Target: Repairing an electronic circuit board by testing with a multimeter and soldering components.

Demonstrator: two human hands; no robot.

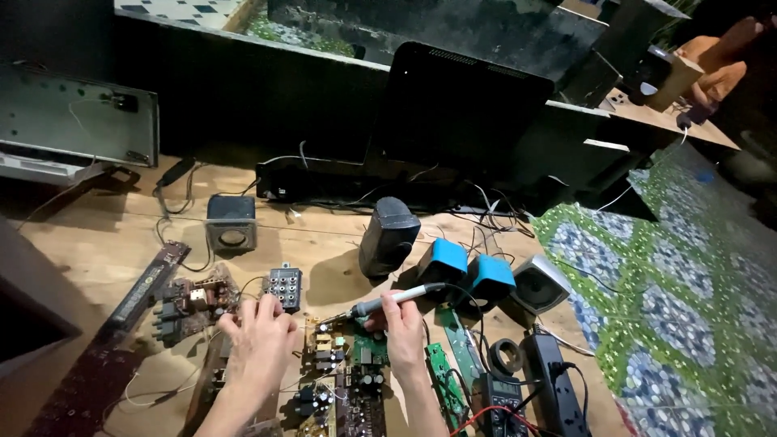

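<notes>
My right hand [401,332] grips a grey-handled soldering iron [396,299] like a pen, its tip pointing left onto a circuit board [352,368] crowded with capacitors and yellow parts. My left hand [259,344] rests on the left edge of that board with fingers curled, just below a small black connector block [283,287]. Whether the left hand pinches anything is hidden.
Another loose circuit board [190,303] and a long dark strip [146,283] lie at left. Small speakers [231,222], a dark speaker [388,235], two blue speakers [465,271], a multimeter [502,396] and a power strip [554,380] surround the board on the wooden floor [97,243]. Patterned tiles [680,307] lie right.
</notes>
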